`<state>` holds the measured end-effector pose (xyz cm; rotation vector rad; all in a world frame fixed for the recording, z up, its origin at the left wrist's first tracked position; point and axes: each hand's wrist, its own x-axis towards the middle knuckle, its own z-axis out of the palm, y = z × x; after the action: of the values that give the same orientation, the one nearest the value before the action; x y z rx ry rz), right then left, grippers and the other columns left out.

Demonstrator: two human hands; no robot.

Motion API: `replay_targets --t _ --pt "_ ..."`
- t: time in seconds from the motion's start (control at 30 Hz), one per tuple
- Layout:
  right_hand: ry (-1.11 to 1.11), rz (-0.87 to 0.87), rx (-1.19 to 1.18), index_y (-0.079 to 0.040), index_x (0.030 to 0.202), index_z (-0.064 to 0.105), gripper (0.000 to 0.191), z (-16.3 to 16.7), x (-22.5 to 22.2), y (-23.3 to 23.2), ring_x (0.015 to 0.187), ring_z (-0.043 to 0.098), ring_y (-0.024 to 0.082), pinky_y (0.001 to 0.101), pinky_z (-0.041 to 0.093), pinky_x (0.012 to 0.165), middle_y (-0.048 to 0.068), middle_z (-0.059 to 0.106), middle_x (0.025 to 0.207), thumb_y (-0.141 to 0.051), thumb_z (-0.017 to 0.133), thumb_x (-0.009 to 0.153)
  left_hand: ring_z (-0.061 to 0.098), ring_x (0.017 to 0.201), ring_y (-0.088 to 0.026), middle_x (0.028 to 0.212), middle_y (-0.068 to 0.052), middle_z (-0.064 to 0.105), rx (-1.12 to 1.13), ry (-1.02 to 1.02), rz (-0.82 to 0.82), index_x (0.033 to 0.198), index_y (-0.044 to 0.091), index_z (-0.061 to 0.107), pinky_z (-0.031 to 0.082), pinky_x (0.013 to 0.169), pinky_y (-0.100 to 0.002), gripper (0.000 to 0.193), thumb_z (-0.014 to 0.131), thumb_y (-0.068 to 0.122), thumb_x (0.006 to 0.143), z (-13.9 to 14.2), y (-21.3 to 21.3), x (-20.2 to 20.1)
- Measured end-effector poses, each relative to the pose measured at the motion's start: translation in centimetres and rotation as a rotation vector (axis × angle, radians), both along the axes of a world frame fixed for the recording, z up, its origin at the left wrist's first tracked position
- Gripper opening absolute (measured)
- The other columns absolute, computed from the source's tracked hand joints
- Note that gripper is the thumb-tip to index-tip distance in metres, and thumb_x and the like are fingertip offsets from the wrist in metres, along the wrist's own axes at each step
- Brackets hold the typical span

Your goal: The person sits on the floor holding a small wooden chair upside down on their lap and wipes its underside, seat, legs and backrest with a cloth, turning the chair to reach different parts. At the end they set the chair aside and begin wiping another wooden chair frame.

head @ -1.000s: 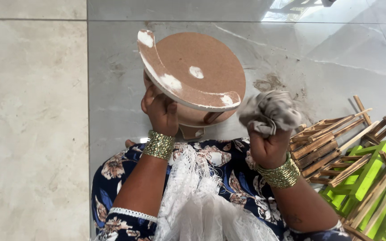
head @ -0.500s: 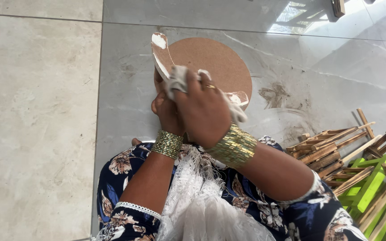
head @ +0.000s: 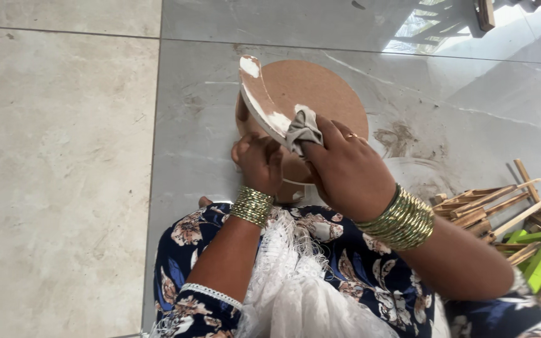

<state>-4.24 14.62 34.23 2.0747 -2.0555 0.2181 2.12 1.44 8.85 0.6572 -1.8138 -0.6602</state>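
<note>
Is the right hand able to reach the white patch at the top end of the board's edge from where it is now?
Probably yes. The right hand presses a grey cloth on the round board's edge, and the white patch lies further along that same edge with nothing between. The left hand holds the board lower down.

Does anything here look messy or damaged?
Yes. The round brown board has white patches along its rim, where the right hand presses a grey cloth. The left hand grips the board from below. A dusty smear marks the floor tile beside it.
</note>
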Motion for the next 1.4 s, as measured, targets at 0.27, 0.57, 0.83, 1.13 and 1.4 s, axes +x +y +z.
replay_targets --t 0.27,0.57,0.83,1.13,1.4 --pt "-0.115 0.219 0.146 -0.006 0.114 0.069 0.031 -1.4 -0.6 -11.0 0.128 0.052 0.042 0.049 0.05 0.097 0.023 0.048 0.145 -0.02 0.065 0.087 0.054 0.117 -0.037 0.113 -0.015 0.066 -0.1 -0.007 0.025 0.11 0.005 0.066 0.032 0.101 -0.053 0.041 0.048 0.041 0.103 1.4 -0.5 0.9" --pt "-0.391 -0.015 0.086 -0.005 0.114 0.067 0.029 -1.7 -4.3 -18.9 0.105 0.065 0.044 0.0505 0.049 0.095 0.026 0.06 0.127 -0.025 0.05 0.102 0.055 0.121 -0.031 0.086 0.001 0.069 -0.027 -0.003 0.002 0.097 0.01 0.067 0.025 0.106 -0.053 0.046 0.046 0.05 0.101 1.4 -0.4 -0.2" --pt "-0.165 -0.017 0.166 -0.012 0.133 0.06 0.034 -0.3 -2.2 -11.7 0.095 0.067 0.039 0.0508 0.053 0.084 0.023 0.062 0.113 -0.03 0.049 0.106 0.055 0.122 -0.03 0.091 -0.005 0.067 -0.02 -0.001 0.026 0.085 0.013 0.064 0.026 0.106 -0.052 0.038 0.053 0.047 0.098 1.0 -0.1 -0.1" --pt "-0.035 -0.251 0.168 -0.015 0.116 0.07 0.023 2.7 -5.0 2.6 0.08 0.069 0.03 0.0448 0.056 0.068 0.01 0.067 0.091 -0.02 0.064 0.095 0.054 0.121 -0.033 0.095 -0.006 0.069 -0.048 0.021 0.02 0.1 0.006 0.067 0.025 0.108 -0.053 0.038 0.053 0.04 0.096 0.3 0.1 -0.4" --pt "-0.176 0.045 -0.253 -0.01 0.114 0.07 0.034 -0.9 -3.3 2.7 0.115 0.062 0.04 0.0521 0.048 0.101 0.023 0.063 0.129 -0.023 0.072 0.083 0.052 0.122 -0.036 0.09 -0.006 0.068 -0.024 0.01 0.018 0.111 0.002 0.068 0.025 0.108 -0.052 0.048 0.05 0.045 0.1 0.5 0.5 -0.8"
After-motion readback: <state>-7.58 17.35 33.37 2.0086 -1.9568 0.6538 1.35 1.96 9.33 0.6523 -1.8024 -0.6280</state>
